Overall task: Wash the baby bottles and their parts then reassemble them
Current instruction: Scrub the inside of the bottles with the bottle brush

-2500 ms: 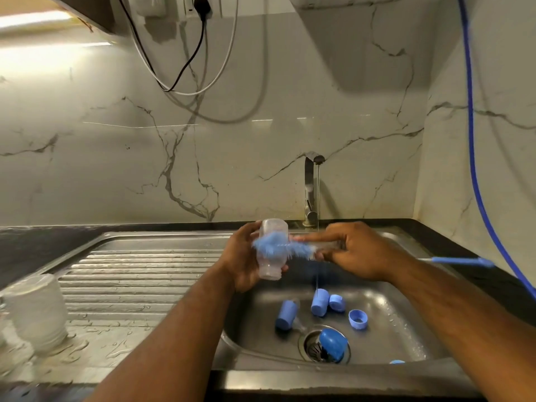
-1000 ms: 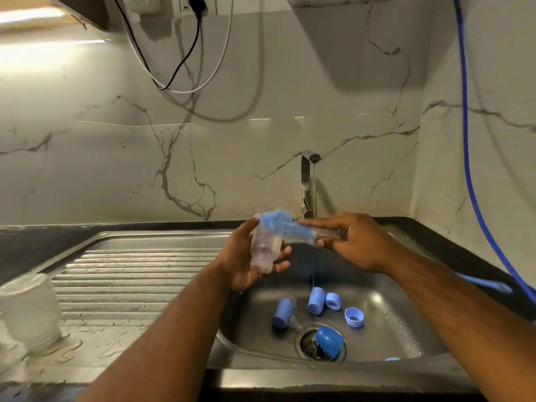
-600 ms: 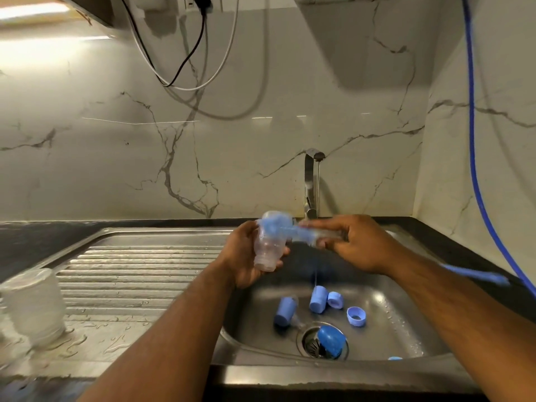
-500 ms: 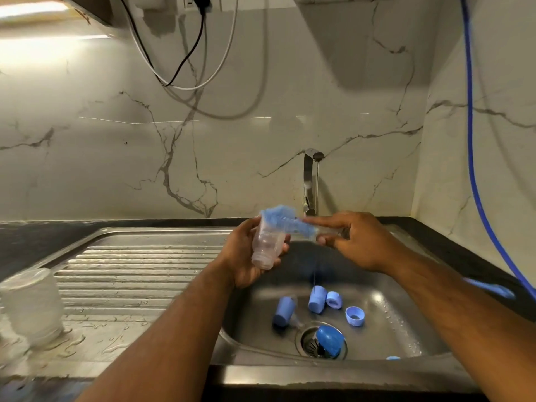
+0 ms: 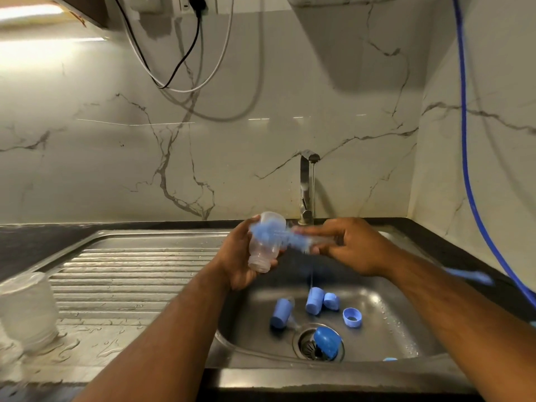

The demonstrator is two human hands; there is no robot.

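Blue brush (image 5: 271,231) swept lower across bottle (image 5: 260,260), left hand (image 5: 237,258) gripping

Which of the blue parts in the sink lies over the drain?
The large dome-shaped blue cap; the smaller blue pieces lie beyond it on the basin floor.

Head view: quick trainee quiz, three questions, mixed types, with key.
1. True or false: the left hand holds the bottle neck up.
2. The brush is gripped by: A) left hand B) right hand C) neither.
3. Fill in: the loose blue parts lie in the ___.
Key: 1 false, the neck points down; 2 B; 3 sink.
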